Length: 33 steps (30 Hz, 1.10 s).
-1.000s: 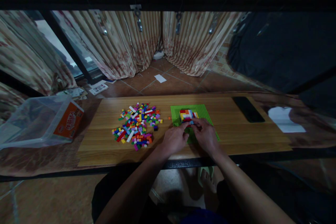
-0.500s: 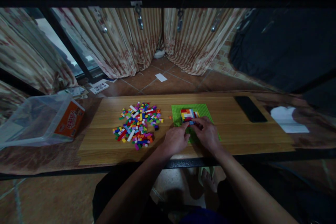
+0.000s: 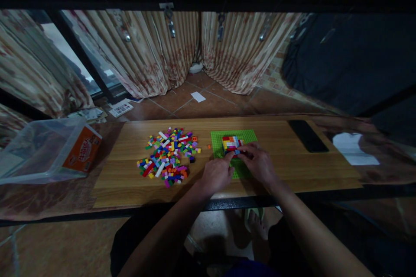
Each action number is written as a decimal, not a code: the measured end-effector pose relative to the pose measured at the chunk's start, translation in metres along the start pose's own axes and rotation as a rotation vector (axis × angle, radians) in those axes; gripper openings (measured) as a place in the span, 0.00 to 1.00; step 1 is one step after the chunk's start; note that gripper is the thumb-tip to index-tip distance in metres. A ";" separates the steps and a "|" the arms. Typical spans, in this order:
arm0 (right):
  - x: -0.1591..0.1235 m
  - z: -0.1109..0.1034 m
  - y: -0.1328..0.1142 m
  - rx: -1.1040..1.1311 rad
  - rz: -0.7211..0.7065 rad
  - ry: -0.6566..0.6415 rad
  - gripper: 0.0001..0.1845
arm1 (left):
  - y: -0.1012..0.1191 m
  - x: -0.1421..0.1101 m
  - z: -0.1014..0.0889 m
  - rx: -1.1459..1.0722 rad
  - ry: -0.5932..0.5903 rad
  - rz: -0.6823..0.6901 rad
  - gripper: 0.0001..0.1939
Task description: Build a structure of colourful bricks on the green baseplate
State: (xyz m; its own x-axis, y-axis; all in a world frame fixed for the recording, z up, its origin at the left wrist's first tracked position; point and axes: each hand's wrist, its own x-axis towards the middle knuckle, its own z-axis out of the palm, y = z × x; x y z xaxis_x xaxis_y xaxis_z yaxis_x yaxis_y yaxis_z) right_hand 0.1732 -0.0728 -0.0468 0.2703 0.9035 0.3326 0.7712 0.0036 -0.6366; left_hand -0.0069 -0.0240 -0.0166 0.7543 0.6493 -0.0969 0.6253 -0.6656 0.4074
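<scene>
A small block of toy bricks in red, white, yellow, orange and blue stands on a green baseplate. My left hand is closed at the block's near left corner, a fingertip pressed against it. From the right, my right hand pinches a small blue brick at the block's near side. Whether that brick is joined to the block, I cannot tell. Both hands cover the near part of the block and some of the baseplate.
Loose bricks lie in a pile on the wooden board, left of the baseplate. One orange brick sits apart. A black phone lies at right. A clear plastic bin stands beyond the left end.
My right hand has shifted slightly to the right, its fingers drawn back a little, showing more of the block. My left hand stays at the block. The whole view has tilted slightly.
</scene>
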 end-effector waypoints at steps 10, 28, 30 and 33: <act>0.001 0.006 -0.006 0.007 0.009 -0.038 0.08 | -0.001 -0.002 0.001 -0.006 -0.006 -0.014 0.27; 0.006 0.015 -0.022 -0.044 -0.018 -0.046 0.09 | -0.004 -0.015 -0.006 -0.037 -0.032 -0.080 0.30; 0.006 0.015 -0.022 -0.040 -0.016 -0.037 0.09 | -0.005 -0.015 -0.006 -0.049 -0.033 -0.074 0.30; 0.005 0.015 -0.021 -0.016 -0.033 -0.020 0.09 | -0.005 -0.015 -0.006 -0.063 -0.035 -0.084 0.30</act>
State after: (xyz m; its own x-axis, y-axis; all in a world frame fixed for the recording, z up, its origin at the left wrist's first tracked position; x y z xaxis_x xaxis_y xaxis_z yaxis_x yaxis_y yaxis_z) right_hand 0.1499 -0.0623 -0.0419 0.2335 0.9113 0.3391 0.7884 0.0267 -0.6146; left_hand -0.0221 -0.0283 -0.0114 0.7072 0.6877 -0.1639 0.6733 -0.5845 0.4528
